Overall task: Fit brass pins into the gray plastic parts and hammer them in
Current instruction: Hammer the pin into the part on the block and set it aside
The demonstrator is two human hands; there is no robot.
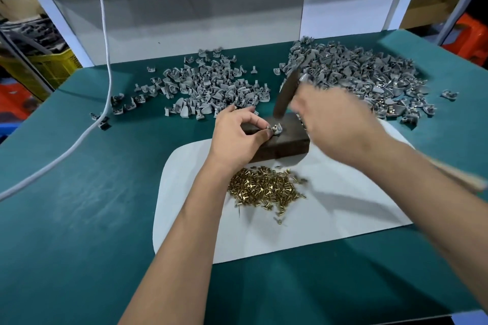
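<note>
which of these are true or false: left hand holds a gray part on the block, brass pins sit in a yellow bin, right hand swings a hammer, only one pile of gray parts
1. The left hand pinches a gray plastic part on the dark block. True.
2. The brass pins sit in a yellow bin. False: they lie loose on the white sheet.
3. The right hand grips a hammer. True.
4. There is one pile of gray parts. False: a left pile and a right pile.
</note>
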